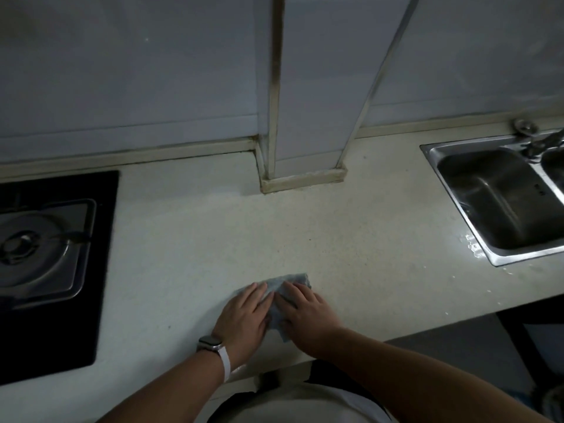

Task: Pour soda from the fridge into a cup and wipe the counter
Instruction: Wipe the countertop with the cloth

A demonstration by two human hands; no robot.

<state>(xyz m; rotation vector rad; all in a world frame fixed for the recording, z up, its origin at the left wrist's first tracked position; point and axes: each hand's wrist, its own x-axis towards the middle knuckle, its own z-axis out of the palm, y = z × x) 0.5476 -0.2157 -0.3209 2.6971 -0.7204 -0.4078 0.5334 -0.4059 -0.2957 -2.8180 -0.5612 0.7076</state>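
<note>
A grey-blue cloth (pixel 282 283) lies flat on the pale speckled counter (pixel 213 239), near its front edge. My left hand (pixel 244 319), with a watch on the wrist, presses down on the cloth's left part with fingers spread flat. My right hand (pixel 305 315) presses on its right part, fingers flat and pointing up-left. Both palms cover most of the cloth; only its far end and a near corner show. No soda or cup is in view.
A black gas hob with a steel burner plate (pixel 42 239) is set into the counter at the left. A steel sink (pixel 494 203) with a tap (pixel 540 141) is at the right; water drops (pixel 473 245) lie by its near corner. A boxed column (pixel 302 166) juts from the back wall.
</note>
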